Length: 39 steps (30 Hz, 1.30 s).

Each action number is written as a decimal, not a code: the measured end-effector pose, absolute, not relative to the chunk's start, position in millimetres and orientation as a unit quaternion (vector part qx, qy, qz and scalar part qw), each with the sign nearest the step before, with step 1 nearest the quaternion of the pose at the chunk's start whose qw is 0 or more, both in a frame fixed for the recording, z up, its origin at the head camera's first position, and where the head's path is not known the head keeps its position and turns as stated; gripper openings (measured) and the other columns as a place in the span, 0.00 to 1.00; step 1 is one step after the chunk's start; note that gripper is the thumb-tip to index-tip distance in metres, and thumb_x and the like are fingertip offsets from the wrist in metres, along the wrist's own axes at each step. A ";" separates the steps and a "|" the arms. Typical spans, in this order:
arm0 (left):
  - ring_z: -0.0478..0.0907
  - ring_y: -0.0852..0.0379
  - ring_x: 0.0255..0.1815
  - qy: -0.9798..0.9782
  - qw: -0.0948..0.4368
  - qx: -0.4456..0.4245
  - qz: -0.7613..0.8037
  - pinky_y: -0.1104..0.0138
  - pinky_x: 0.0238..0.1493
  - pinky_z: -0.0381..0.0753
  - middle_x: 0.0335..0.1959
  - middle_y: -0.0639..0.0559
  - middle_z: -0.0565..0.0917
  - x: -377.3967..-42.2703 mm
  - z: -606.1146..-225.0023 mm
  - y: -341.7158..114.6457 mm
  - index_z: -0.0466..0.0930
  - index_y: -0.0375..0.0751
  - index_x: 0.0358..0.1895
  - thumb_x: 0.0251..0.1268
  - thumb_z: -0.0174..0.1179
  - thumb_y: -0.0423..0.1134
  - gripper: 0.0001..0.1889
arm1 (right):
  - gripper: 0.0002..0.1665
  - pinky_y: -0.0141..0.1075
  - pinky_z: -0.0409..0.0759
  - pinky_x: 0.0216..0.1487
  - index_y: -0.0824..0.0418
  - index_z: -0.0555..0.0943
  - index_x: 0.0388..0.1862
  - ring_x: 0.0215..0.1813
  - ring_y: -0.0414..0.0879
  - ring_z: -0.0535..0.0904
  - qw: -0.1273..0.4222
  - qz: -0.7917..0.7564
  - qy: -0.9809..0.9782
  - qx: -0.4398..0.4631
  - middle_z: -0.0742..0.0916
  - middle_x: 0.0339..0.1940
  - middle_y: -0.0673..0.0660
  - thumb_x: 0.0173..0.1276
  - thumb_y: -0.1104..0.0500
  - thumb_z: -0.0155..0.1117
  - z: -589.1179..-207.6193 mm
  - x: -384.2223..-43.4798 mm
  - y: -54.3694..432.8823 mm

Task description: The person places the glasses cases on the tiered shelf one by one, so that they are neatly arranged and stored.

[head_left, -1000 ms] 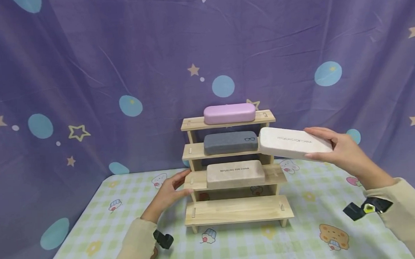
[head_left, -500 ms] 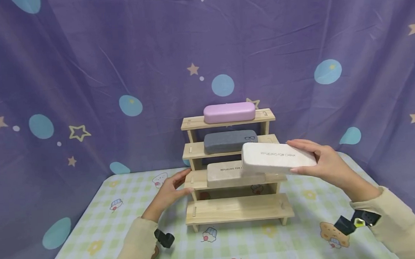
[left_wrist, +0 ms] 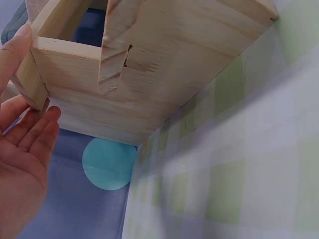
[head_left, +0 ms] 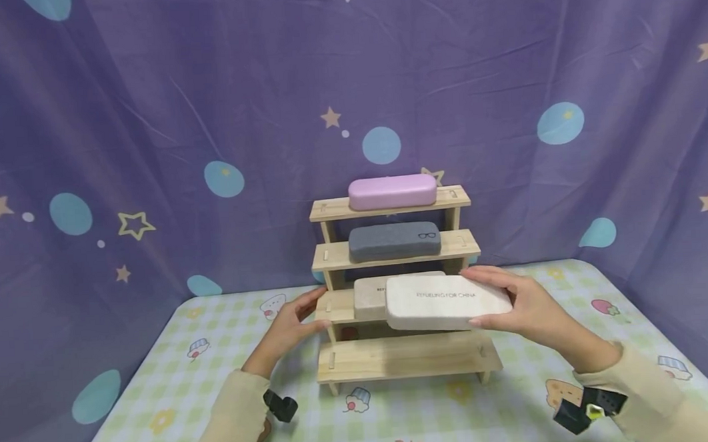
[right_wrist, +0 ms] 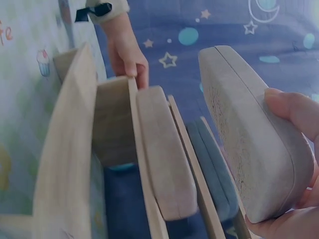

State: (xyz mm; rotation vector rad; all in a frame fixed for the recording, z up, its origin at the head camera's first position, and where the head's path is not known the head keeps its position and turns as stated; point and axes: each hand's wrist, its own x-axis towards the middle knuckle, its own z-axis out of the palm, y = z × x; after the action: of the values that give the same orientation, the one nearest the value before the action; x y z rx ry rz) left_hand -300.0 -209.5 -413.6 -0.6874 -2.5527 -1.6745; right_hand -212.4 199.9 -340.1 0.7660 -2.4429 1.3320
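My right hand (head_left: pixel 527 305) grips the right end of a white glasses case (head_left: pixel 448 301) printed "REFUELING FOR CHINA". The case is in the air, in front of a beige glasses case (head_left: pixel 369 300) with similar lettering, and hides much of it. The beige case lies on the third tier down of a wooden stepped stand (head_left: pixel 409 357). At the stand's left end my left hand (head_left: pixel 290 328) holds that tier's board; in the left wrist view the thumb is on one side of the wood and the fingers (left_wrist: pixel 42 129) are on the other.
A pink glasses case (head_left: pixel 392 192) lies on the top tier. Below it sits a grey-blue glasses case (head_left: pixel 385 243) with a small glasses drawing. The stand rests on a green checked tablecloth (head_left: pixel 217 362), before a purple curtain (head_left: pixel 263 85).
My right hand has carried the white case left and down, from beside the second tier to before the third and over the beige case. The left hand has stayed in place.
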 end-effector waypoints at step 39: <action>0.59 0.42 0.70 -0.811 0.015 -0.229 -0.539 0.52 0.70 0.58 0.68 0.38 0.65 -299.4 -415.3 -209.5 0.65 0.33 0.67 0.54 0.68 0.32 0.35 | 0.41 0.23 0.70 0.55 0.60 0.79 0.58 0.58 0.45 0.73 0.031 0.516 -0.822 0.241 0.78 0.61 0.60 0.42 0.53 0.81 -427.1 -223.7 148.4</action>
State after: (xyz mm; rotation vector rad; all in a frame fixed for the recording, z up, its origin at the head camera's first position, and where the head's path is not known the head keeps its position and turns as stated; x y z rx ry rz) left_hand -299.4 -209.5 -415.3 -0.7132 -2.5227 -1.6772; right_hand -223.7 148.4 -427.1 0.7419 -2.5326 1.5889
